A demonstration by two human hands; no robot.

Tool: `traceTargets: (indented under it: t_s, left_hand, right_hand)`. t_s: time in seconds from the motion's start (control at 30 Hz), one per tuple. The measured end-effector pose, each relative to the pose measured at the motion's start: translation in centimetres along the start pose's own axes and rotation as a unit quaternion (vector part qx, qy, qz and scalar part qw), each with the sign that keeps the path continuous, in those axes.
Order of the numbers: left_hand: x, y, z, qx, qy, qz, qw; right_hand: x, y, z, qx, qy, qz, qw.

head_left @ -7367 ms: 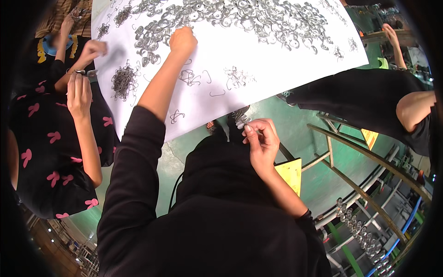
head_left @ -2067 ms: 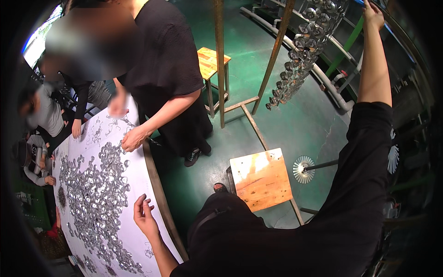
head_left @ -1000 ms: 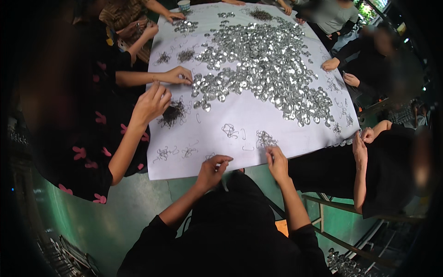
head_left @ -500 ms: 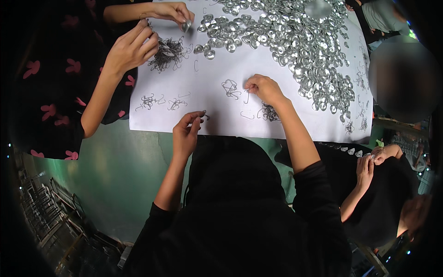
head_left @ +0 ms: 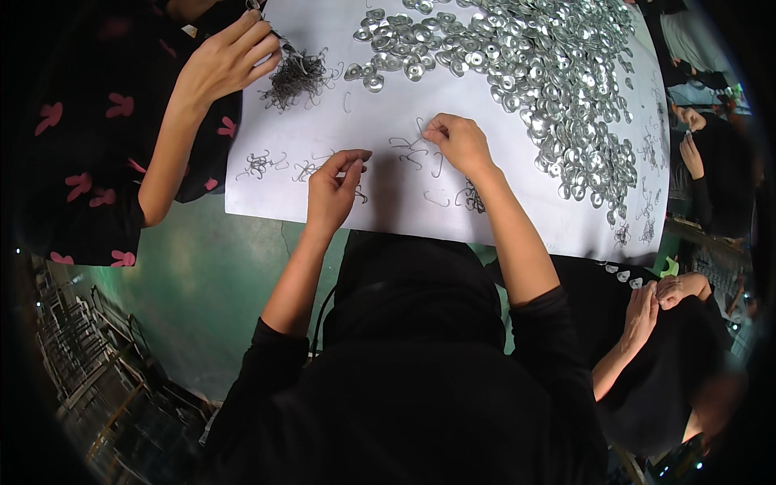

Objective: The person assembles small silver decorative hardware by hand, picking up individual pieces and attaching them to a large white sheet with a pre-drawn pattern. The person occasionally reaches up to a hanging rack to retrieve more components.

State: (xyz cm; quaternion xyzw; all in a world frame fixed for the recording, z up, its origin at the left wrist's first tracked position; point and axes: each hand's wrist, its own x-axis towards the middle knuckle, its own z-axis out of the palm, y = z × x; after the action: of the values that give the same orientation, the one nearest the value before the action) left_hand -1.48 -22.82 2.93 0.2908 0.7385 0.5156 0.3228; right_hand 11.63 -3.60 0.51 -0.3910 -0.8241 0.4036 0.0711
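Observation:
Thin dark wire hooks (head_left: 411,153) lie loosely spread on the white-covered table in front of me. My right hand (head_left: 461,145) is at their right side, its thumb and finger pinched on one wire hook. Left of them is my left hand (head_left: 333,192), thumb and fingers drawn together; what sits between their tips is too small to make out. One dark hook (head_left: 361,196) shows just below those fingers. A tangle of hooks (head_left: 307,170) lies partly behind my left hand, and another small pile (head_left: 469,196) is partly covered by my right wrist.
Many shiny metal discs (head_left: 517,73) cover the far and right table (head_left: 323,133). A co-worker's hand (head_left: 230,65) works over a larger hook pile (head_left: 295,81) at the left. Another person's hands (head_left: 655,303) are at the lower right. Small hook piles (head_left: 263,164) lie near the left edge.
My left hand has moved forward over the table, away from the dark hook near it. My right hand has shifted slightly forward, and the hooks beside it are more spread out.

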Motion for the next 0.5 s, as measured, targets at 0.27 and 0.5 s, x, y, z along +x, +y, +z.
traceTargets:
  t_s: [0.27,0.5]
  left_hand:
    - [0.4,-1.2,0.0,-0.007,0.022,-0.018,1.000]
    - [2.4,-0.9,0.7,-0.011,0.026,-0.017,0.999]
  right_hand:
    - [0.4,1.4,-1.2,-0.100,0.105,-0.016,0.989]
    - [0.1,0.6,1.9,-0.155,-0.049,-0.140,0.977]
